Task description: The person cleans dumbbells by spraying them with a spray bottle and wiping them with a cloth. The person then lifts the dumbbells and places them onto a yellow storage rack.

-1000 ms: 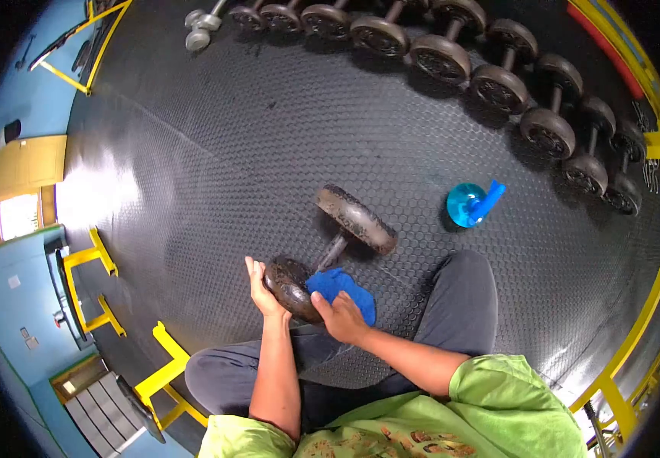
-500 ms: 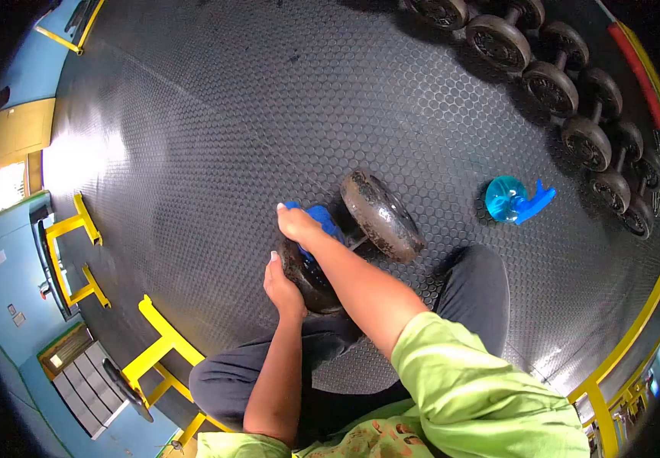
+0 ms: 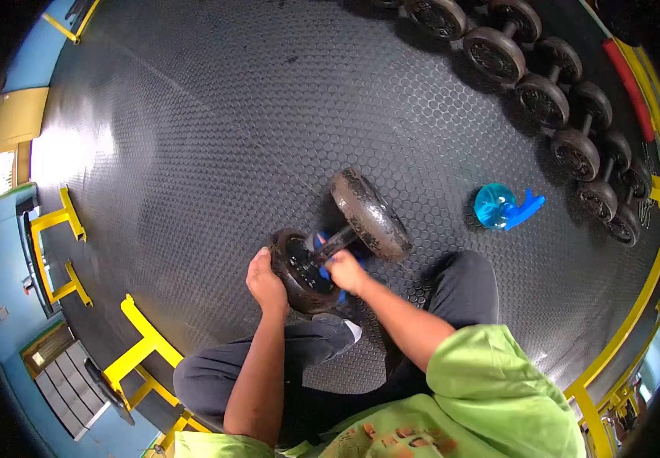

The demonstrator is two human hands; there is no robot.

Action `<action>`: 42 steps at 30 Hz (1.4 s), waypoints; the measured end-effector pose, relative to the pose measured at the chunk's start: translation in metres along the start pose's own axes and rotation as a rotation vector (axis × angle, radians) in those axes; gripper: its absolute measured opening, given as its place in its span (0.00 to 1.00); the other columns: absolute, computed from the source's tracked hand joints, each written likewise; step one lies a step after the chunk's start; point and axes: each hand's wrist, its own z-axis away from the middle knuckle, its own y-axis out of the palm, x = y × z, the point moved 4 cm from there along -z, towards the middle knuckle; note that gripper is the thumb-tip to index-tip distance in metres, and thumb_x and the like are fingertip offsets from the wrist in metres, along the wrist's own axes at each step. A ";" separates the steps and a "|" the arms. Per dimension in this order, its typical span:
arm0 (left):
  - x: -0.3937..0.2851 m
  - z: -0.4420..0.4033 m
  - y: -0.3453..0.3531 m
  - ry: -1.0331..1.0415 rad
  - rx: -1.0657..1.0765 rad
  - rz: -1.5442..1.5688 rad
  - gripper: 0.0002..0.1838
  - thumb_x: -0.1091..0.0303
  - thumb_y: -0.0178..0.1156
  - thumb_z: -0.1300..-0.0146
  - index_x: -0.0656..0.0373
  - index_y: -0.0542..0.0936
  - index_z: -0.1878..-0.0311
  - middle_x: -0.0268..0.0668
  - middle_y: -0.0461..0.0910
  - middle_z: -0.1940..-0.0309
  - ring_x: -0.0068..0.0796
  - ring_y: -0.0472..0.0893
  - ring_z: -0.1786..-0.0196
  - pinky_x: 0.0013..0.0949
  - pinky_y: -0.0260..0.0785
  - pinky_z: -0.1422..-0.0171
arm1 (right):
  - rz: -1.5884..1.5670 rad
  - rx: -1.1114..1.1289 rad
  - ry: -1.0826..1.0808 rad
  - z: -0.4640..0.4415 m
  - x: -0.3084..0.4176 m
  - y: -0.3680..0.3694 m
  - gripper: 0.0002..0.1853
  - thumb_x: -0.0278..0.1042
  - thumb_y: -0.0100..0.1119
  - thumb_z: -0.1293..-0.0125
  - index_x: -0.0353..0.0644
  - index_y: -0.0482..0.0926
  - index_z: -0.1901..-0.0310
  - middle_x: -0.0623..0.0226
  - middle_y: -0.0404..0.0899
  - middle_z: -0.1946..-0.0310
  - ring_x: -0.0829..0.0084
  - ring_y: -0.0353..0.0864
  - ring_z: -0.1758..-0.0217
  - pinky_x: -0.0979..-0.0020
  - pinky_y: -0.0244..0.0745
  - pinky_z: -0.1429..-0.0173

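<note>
A dark, worn dumbbell [image 3: 370, 217] rests on the black floor in front of my crossed legs, its short handle running between two round heads. My left hand [image 3: 267, 284] is curled against the outer side of the near-left head, gripping it. Beside the handle, my right hand [image 3: 345, 272] presses a blue cloth [image 3: 324, 272] to the inner face of that same head. Most of the cloth is hidden behind the handle and my fingers. A clear spray bottle with turquoise liquid [image 3: 493, 206] and a blue trigger top stands on the floor to the right.
Several dumbbells [image 3: 541, 99] are lined up at the upper right. Yellow metal frames [image 3: 145, 336] stand at the left, and another yellow frame [image 3: 635, 336] runs along the right edge. Textured black rubber flooring [image 3: 231, 137] spreads ahead of me.
My right hand has moved with the cloth from the top of the near-left head to its inner side by the handle. My left hand still holds that head, a little higher up.
</note>
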 end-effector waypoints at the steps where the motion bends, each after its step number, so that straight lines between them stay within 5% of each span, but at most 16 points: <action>1: -0.001 -0.001 -0.001 0.035 0.000 -0.055 0.20 0.61 0.54 0.32 0.71 0.80 0.50 0.41 0.82 0.56 0.30 0.78 0.50 0.30 0.65 0.40 | 0.006 0.008 -0.001 -0.013 -0.004 -0.003 0.27 0.28 0.50 0.37 0.36 0.67 0.34 0.44 0.64 0.33 0.52 0.62 0.28 0.61 0.55 0.25; 3: -0.002 -0.007 0.003 0.066 -0.016 -0.089 0.19 0.61 0.54 0.32 0.71 0.80 0.50 0.40 0.82 0.57 0.29 0.77 0.50 0.30 0.65 0.40 | 0.335 0.101 -0.621 -0.036 0.007 -0.010 0.31 0.24 0.47 0.37 0.42 0.62 0.30 0.46 0.51 0.26 0.53 0.51 0.22 0.61 0.46 0.21; 6: 0.007 -0.011 0.000 -0.038 0.054 -0.002 0.19 0.61 0.55 0.32 0.70 0.80 0.51 0.38 0.81 0.57 0.27 0.77 0.51 0.29 0.66 0.42 | 0.552 0.061 -0.714 -0.045 -0.004 -0.007 0.34 0.21 0.44 0.38 0.44 0.58 0.28 0.47 0.46 0.25 0.51 0.49 0.22 0.59 0.46 0.22; 8: 0.004 -0.020 0.002 -0.153 0.083 0.055 0.18 0.61 0.55 0.33 0.69 0.80 0.52 0.36 0.81 0.57 0.26 0.76 0.53 0.29 0.66 0.43 | 0.570 -0.005 -0.641 -0.021 0.013 -0.003 0.32 0.20 0.43 0.39 0.41 0.61 0.30 0.47 0.54 0.27 0.52 0.56 0.24 0.62 0.51 0.23; 10: -0.003 -0.019 0.004 -0.135 0.051 0.051 0.18 0.61 0.56 0.33 0.69 0.81 0.53 0.36 0.81 0.58 0.26 0.76 0.54 0.29 0.66 0.44 | 0.353 0.029 -0.025 0.009 0.000 -0.004 0.26 0.22 0.47 0.39 0.38 0.70 0.36 0.46 0.65 0.32 0.57 0.60 0.26 0.65 0.54 0.24; 16: 0.000 -0.016 0.005 -0.117 0.021 -0.040 0.19 0.60 0.57 0.33 0.70 0.80 0.53 0.37 0.81 0.60 0.26 0.76 0.55 0.29 0.66 0.45 | 0.418 -0.147 -0.203 0.084 0.031 0.017 0.21 0.32 0.47 0.40 0.33 0.76 0.47 0.39 0.72 0.43 0.47 0.71 0.37 0.60 0.66 0.33; 18: 0.005 -0.018 0.003 -0.089 0.033 0.005 0.19 0.59 0.57 0.33 0.70 0.81 0.53 0.36 0.81 0.61 0.26 0.76 0.56 0.28 0.66 0.46 | 0.387 -0.248 0.137 0.071 0.039 0.016 0.20 0.34 0.47 0.39 0.31 0.78 0.51 0.38 0.75 0.47 0.45 0.73 0.41 0.58 0.66 0.34; 19: 0.002 -0.016 0.003 -0.085 0.030 0.002 0.19 0.59 0.57 0.33 0.70 0.81 0.53 0.36 0.81 0.61 0.26 0.76 0.56 0.28 0.66 0.46 | 0.522 -0.390 -0.064 0.072 0.053 0.029 0.18 0.36 0.47 0.39 0.30 0.78 0.56 0.40 0.77 0.52 0.45 0.75 0.45 0.54 0.68 0.37; 26: -0.006 0.000 0.005 0.015 -0.063 -0.121 0.21 0.58 0.57 0.33 0.70 0.80 0.50 0.44 0.84 0.55 0.33 0.81 0.51 0.33 0.69 0.42 | 0.325 -0.230 -0.219 0.116 0.141 0.049 0.18 0.32 0.49 0.40 0.32 0.78 0.51 0.45 0.78 0.52 0.45 0.76 0.47 0.54 0.69 0.39; 28: -0.010 0.008 0.001 0.033 -0.077 -0.211 0.22 0.58 0.58 0.33 0.70 0.79 0.49 0.46 0.84 0.54 0.35 0.81 0.50 0.33 0.69 0.42 | 0.742 -0.422 -0.778 0.120 0.174 0.054 0.23 0.30 0.50 0.41 0.34 0.75 0.43 0.47 0.73 0.42 0.47 0.71 0.38 0.54 0.67 0.35; 32: 0.018 0.002 0.006 0.029 -0.113 -0.049 0.23 0.55 0.59 0.35 0.68 0.79 0.49 0.48 0.84 0.54 0.38 0.82 0.51 0.35 0.71 0.44 | 1.821 -0.130 -0.522 0.047 0.097 0.036 0.28 0.32 0.44 0.35 0.33 0.63 0.33 0.51 0.64 0.31 0.55 0.59 0.26 0.51 0.45 0.23; 34: 0.000 0.007 0.005 0.008 -0.107 -0.184 0.19 0.61 0.58 0.33 0.69 0.79 0.49 0.44 0.84 0.55 0.30 0.80 0.50 0.30 0.69 0.43 | 1.826 -0.043 -0.498 0.048 0.104 0.028 0.30 0.34 0.46 0.36 0.31 0.61 0.32 0.51 0.67 0.34 0.56 0.63 0.29 0.52 0.45 0.23; 36: -0.022 0.019 0.002 0.061 -0.128 -0.303 0.24 0.54 0.59 0.36 0.68 0.79 0.48 0.49 0.83 0.52 0.41 0.81 0.48 0.36 0.69 0.41 | 2.045 0.024 -0.096 0.044 0.121 0.013 0.27 0.36 0.46 0.34 0.32 0.66 0.36 0.51 0.71 0.39 0.58 0.67 0.32 0.52 0.47 0.24; 38: -0.011 0.014 0.003 0.065 -0.156 -0.235 0.25 0.52 0.61 0.39 0.64 0.80 0.49 0.53 0.83 0.55 0.50 0.82 0.51 0.42 0.72 0.44 | 2.245 -0.121 -0.220 0.043 0.127 0.009 0.22 0.36 0.47 0.34 0.35 0.70 0.40 0.54 0.75 0.44 0.59 0.71 0.37 0.51 0.49 0.25; 41: -0.030 0.018 0.000 0.031 -0.143 -0.266 0.26 0.51 0.60 0.39 0.65 0.80 0.49 0.55 0.82 0.55 0.53 0.81 0.50 0.43 0.71 0.43 | 2.030 -0.032 0.047 0.023 0.130 0.031 0.20 0.36 0.48 0.35 0.37 0.73 0.44 0.57 0.78 0.49 0.61 0.75 0.42 0.55 0.61 0.31; 42: -0.024 0.016 -0.001 0.007 -0.161 -0.238 0.26 0.51 0.60 0.39 0.65 0.80 0.49 0.55 0.82 0.55 0.53 0.81 0.50 0.43 0.71 0.43 | 1.932 0.000 -0.135 0.017 0.118 0.037 0.19 0.36 0.46 0.35 0.39 0.74 0.45 0.60 0.79 0.50 0.62 0.76 0.44 0.58 0.67 0.38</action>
